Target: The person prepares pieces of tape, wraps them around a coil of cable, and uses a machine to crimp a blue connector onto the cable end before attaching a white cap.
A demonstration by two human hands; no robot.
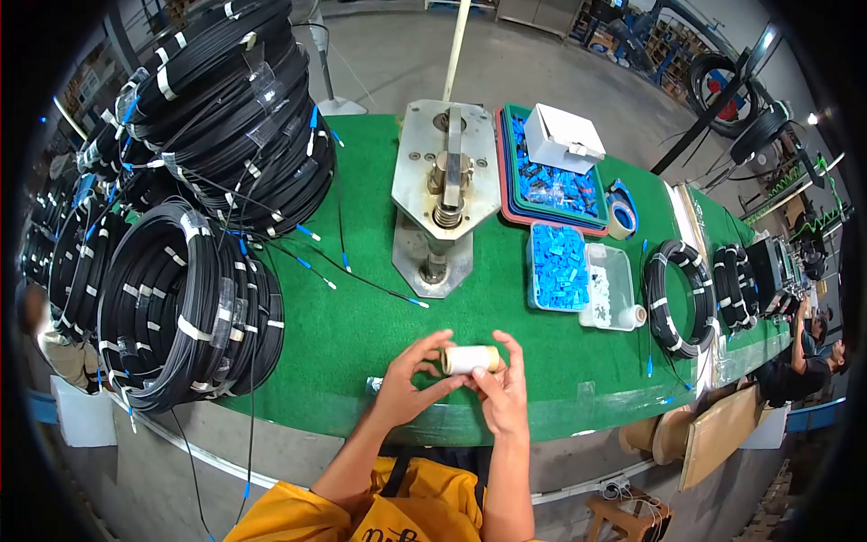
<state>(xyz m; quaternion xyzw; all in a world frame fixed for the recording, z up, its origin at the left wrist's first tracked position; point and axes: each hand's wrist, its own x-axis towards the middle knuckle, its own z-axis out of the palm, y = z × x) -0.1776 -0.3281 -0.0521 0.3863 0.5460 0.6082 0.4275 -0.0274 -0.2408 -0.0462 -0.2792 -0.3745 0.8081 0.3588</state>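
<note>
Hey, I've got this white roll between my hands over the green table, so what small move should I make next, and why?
I'd probably turn the white roll a little to look for a loose end: it lies sideways between your left hand and right hand, and no free end is clear to see from here.

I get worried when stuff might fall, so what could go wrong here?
The small white cylindrical roll is held up in the fingers, so it might slip and roll across the green table.

The tall stack of black cable coils on the left looks uneven and might tip if bumped.

The small blue rectangular pieces sit in an open tub, so a knock could spill them.
</note>
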